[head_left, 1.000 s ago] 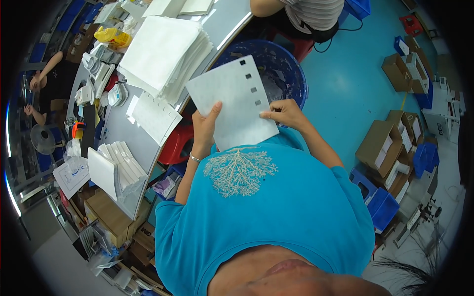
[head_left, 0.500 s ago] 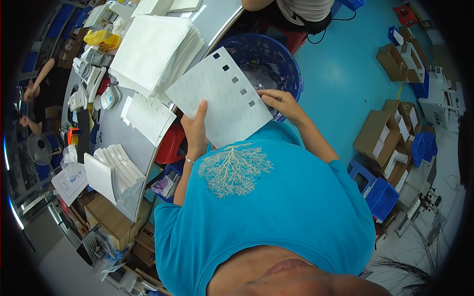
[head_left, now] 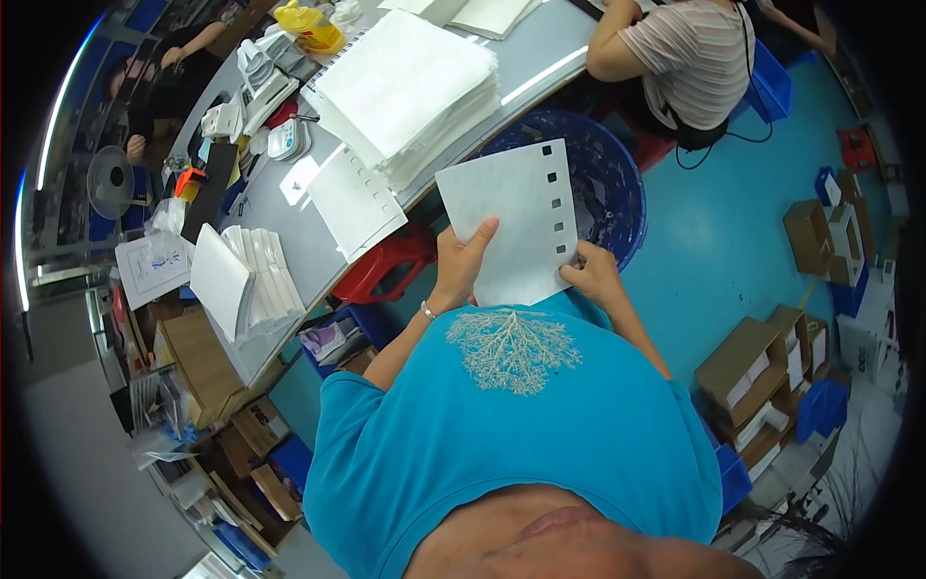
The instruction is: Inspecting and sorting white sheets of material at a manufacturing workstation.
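A thin white sheet [head_left: 502,214] with a row of square holes down its right side is held up in front of my shirt. My left hand [head_left: 464,259] grips its lower left part, thumb lying on top and the other fingers hidden behind. At the right edge, just below the lowest hole, my right hand [head_left: 596,277] is closed on the sheet with curled fingers. Beyond the sheet stands a round blue bin [head_left: 625,193] with scraps inside. A similar sheet with cut-outs [head_left: 349,207] lies at the table's near edge.
On the grey table [head_left: 289,227] rest a tall stack of white sheets [head_left: 400,82], folded white bundles [head_left: 258,275] and a yellow bottle [head_left: 309,26]. A red stool [head_left: 391,265] stands below its edge. Another person [head_left: 680,58] sits at the upper right; cardboard boxes [head_left: 748,372] stand at right.
The view has swung, shifting the table and bin rightward. The held sheet has turned clockwise, so its hole row now runs nearly upright. Both hands stay on it.
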A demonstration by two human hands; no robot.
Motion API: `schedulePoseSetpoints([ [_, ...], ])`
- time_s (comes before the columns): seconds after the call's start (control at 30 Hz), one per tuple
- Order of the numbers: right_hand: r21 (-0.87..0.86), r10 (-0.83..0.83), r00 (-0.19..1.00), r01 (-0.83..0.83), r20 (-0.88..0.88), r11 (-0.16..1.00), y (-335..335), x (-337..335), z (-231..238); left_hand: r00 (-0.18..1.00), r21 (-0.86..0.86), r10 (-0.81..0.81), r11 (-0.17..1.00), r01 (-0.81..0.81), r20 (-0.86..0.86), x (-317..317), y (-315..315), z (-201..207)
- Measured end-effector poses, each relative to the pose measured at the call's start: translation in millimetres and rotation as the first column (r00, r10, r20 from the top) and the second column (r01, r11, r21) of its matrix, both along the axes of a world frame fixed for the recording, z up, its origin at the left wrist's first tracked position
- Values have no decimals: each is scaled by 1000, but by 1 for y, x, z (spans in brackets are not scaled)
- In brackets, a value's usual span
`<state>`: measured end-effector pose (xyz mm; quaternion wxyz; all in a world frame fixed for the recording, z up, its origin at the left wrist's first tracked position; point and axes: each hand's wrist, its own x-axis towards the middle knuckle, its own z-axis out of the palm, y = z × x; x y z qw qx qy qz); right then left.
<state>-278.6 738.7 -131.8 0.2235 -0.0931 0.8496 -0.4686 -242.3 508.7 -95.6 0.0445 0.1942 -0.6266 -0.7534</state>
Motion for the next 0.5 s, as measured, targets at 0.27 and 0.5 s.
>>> schedulePoseSetpoints([
  [0.27,-382,192,883,-16,429,924,12,-18,5,992,107,124,986,-126,23,11,-15,-9],
  [0.5,-388,98,991,-57,87,920,-12,-28,-12,961,150,277,949,-277,26,30,-36,-18],
])
